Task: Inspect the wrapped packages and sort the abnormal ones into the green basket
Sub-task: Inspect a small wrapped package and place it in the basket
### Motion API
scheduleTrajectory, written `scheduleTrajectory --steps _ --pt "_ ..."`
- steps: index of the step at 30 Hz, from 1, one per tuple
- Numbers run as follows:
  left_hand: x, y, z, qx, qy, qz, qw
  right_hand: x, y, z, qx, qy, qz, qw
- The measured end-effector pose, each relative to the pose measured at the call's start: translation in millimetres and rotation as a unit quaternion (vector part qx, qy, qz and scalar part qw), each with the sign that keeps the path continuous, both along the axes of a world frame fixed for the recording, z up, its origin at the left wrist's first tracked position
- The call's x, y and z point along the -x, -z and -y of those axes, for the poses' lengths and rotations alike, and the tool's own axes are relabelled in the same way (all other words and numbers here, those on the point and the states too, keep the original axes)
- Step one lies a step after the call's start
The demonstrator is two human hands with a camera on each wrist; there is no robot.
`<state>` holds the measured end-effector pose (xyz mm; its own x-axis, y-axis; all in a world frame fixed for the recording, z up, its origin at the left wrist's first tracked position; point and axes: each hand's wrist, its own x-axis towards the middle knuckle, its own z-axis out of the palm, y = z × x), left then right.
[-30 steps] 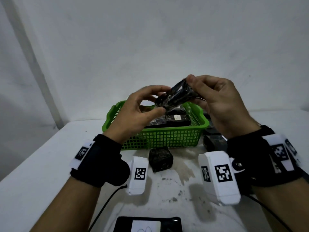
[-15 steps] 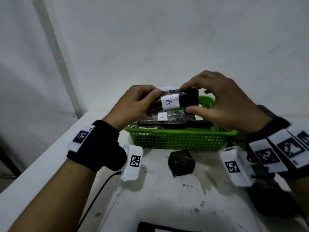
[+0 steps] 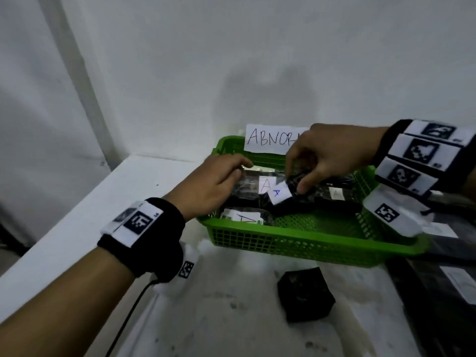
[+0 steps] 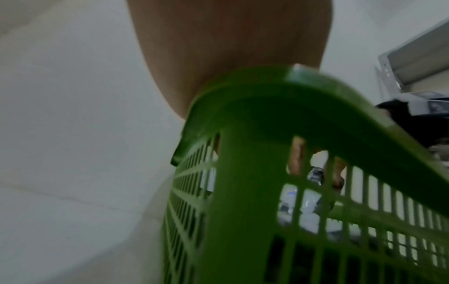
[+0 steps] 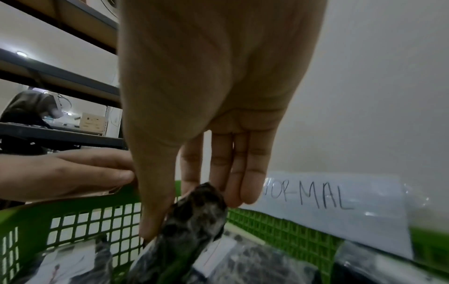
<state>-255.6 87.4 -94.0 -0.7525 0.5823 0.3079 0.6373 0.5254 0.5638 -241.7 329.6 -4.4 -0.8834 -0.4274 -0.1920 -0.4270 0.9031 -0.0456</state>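
The green basket [image 3: 296, 240] [image 4: 267, 107] [image 5: 73, 209] stands at the back of the white table, with a paper sign [image 3: 270, 139] [image 5: 328, 196] on its far wall. My right hand [image 3: 296, 181] [image 5: 192, 217] reaches down into it and pinches one end of a black wrapped package [image 3: 279, 195] [image 5: 189, 240] that bears a white "A" label. That package is tilted, with its low end among several other labelled packages [image 3: 265, 185] in the basket. My left hand [image 3: 231, 171] [image 5: 73, 173] lies over the basket's left side, fingers straight, touching a package there.
A small black wrapped package [image 3: 305, 293] lies on the table just in front of the basket. More black packages [image 3: 450, 279] lie at the right edge of the view. A black cable [image 3: 128, 318] runs from my left wrist toward me. The wall is close behind the basket.
The labelled package, held by both hands above the basket, has come down into it. My left hand has let go of it; my right hand still pinches it.
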Motion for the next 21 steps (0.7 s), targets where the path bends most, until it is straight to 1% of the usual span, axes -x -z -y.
scheduleTrajectory --steps 3,7,10,12,15,18,21 --pt "0 11 -4 0.019 0.002 -0.039 0.999 16 22 6 0.016 -0.008 0.052 0.998" --pt "2 16 -4 0.025 -0.007 -0.039 0.999 26 48 12 0.005 -0.029 0.078 0.997" --pt "1 17 -7 0.051 -0.018 -0.069 0.996 28 58 15 0.031 -0.004 0.137 0.99" --pt "1 16 -8 0.068 -0.011 -0.097 0.993 29 62 19 0.036 0.0 0.171 0.985" --pt "3 16 -8 0.095 -0.004 -0.113 0.989 32 65 24 0.016 -0.009 0.162 0.987" --pt "1 15 -8 0.101 0.001 -0.118 0.988 31 59 24 0.022 -0.005 0.148 0.989" --pt "-1 9 -7 0.084 0.014 -0.067 0.994 24 36 21 0.047 -0.002 0.107 0.993"
